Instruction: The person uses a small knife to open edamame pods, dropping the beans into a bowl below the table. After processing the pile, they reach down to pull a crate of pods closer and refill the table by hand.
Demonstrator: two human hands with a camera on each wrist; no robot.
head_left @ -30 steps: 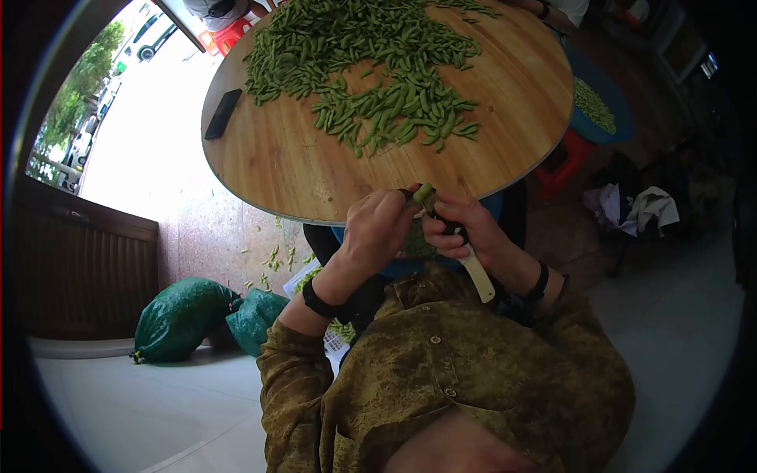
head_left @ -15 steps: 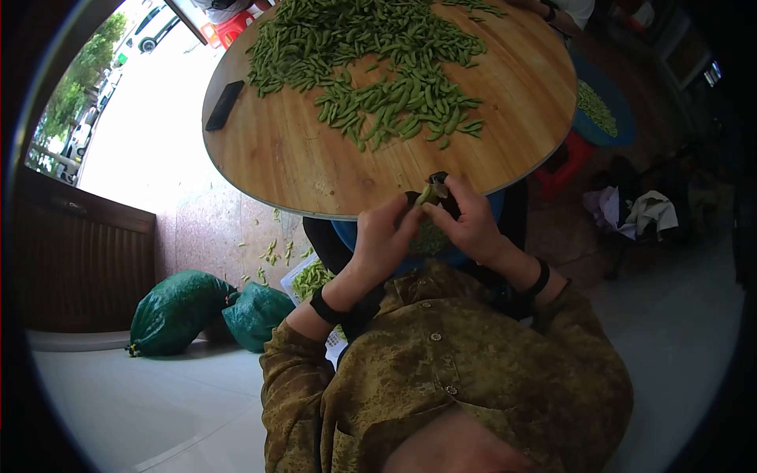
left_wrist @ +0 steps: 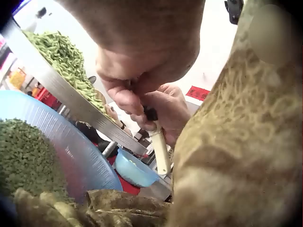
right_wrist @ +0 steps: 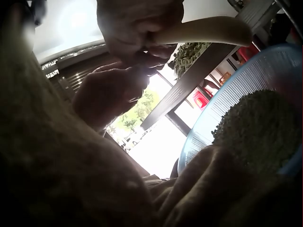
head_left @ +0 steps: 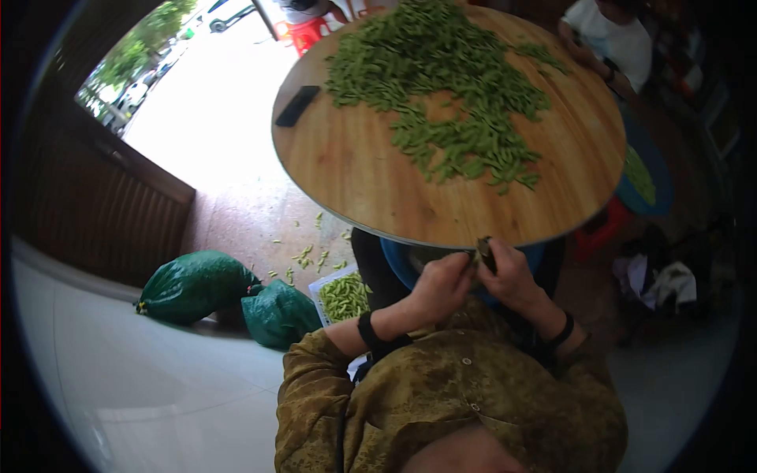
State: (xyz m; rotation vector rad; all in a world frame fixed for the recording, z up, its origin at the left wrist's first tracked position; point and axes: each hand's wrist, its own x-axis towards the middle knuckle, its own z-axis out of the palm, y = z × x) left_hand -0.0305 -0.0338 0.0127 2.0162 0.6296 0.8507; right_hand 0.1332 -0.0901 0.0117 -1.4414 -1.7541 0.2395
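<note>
Both hands meet just off the near edge of the round wooden table (head_left: 371,201). My left hand (head_left: 441,282) has its fingers curled with the thumb at the fingertips, pinching a green bean pod mostly hidden between the hands. My right hand (head_left: 511,276) grips a small tool with a cream handle (left_wrist: 161,153), which sticks out below the fingers. The tool's working end is hidden by the fingers. Under the hands stands a blue basket (right_wrist: 222,87), holding a heap of small shelled green beans (left_wrist: 26,153). A big pile of green pods (head_left: 441,63) covers the table's far part.
A dark phone-like slab (head_left: 298,106) lies at the table's left. Green sacks (head_left: 197,288) and a white crate (head_left: 319,288) of pods stand on the floor at left. Another blue basin (head_left: 658,189) stands at right. A person in white (head_left: 623,39) sits across.
The head view has swung, shifting the table right and down in the picture. The cream handle has turned out of the head view, and the pod between the hands is now largely covered.
</note>
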